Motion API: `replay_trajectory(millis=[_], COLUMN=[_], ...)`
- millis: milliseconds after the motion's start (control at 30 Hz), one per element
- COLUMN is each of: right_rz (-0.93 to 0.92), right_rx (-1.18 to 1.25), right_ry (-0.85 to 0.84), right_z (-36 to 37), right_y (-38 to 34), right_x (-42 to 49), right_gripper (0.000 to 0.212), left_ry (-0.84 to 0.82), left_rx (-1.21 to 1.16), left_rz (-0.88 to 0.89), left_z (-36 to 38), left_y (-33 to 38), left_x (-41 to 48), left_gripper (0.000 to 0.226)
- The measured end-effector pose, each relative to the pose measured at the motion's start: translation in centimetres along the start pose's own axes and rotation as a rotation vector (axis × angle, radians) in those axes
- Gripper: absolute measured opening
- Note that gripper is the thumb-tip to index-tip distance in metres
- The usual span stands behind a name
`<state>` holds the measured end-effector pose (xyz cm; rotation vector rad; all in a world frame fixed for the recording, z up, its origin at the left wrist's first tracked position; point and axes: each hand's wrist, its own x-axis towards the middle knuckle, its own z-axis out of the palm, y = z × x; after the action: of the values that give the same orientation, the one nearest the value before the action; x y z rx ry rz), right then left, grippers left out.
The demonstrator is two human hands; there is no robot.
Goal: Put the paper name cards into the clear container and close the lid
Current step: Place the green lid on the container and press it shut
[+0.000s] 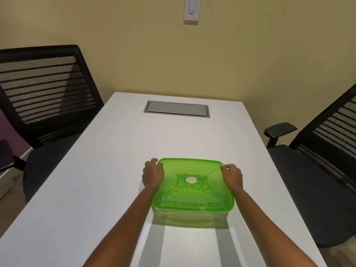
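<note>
A clear container (190,213) stands on the white table (96,189) in front of me, covered by a translucent green lid (192,189) with a round sticker in its middle. Through the lid I make out paper name cards (191,186) with dark lettering inside. My left hand (153,174) rests on the lid's far left edge, fingers curled over the rim. My right hand (232,175) presses the far right edge in the same way. Both hands touch the lid from the sides.
A grey cable hatch (176,109) is set into the table's far end. Black mesh office chairs stand at the left (44,89) and right (323,151) sides. A wall switch plate (191,8) hangs on the yellow wall behind.
</note>
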<state>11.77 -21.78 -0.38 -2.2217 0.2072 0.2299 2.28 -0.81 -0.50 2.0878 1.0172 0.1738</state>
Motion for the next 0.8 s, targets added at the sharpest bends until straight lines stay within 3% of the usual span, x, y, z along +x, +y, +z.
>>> replay_trajectory(millis=[167,333,467,600,667,800], right_rz=[-0.224,-0.374,-0.415,-0.492,-0.493,-0.496], right_rx=[-0.233,-0.508,-0.688,-0.741,-0.764,-0.751], right_ry=[0.047,-0.048,-0.114,-0.111,-0.139,-0.189], right_z=[-0.6,0.0,1.4,0.2,0.7,1.5], right_y=[0.2,0.8,1.3,2.1,2.6,3.8], right_x=[-2.8,-5.1,-6.0,-12.5,-12.7,-14.1], right_gripper=[0.040,0.048,0.054,0.058,0.060,0.061], left_ry=[0.016,-0.058,-0.131,-0.135,-0.024,0.089], left_rx=[0.300,0.561,0.663,0.679,0.670,0.690], left_rz=[0.184,0.351,0.361,0.431,0.468,0.537], left_z=[-0.3,0.5,1.7,-1.0,-1.1,-0.3], left_y=[-0.5,-1.0,-1.0,-1.3,-1.4,-2.4], left_x=[-2.2,-4.8,-6.2,-12.4,-12.9,-15.0], left_gripper=[0.050,0.055,0.058,0.063,0.072,0.063])
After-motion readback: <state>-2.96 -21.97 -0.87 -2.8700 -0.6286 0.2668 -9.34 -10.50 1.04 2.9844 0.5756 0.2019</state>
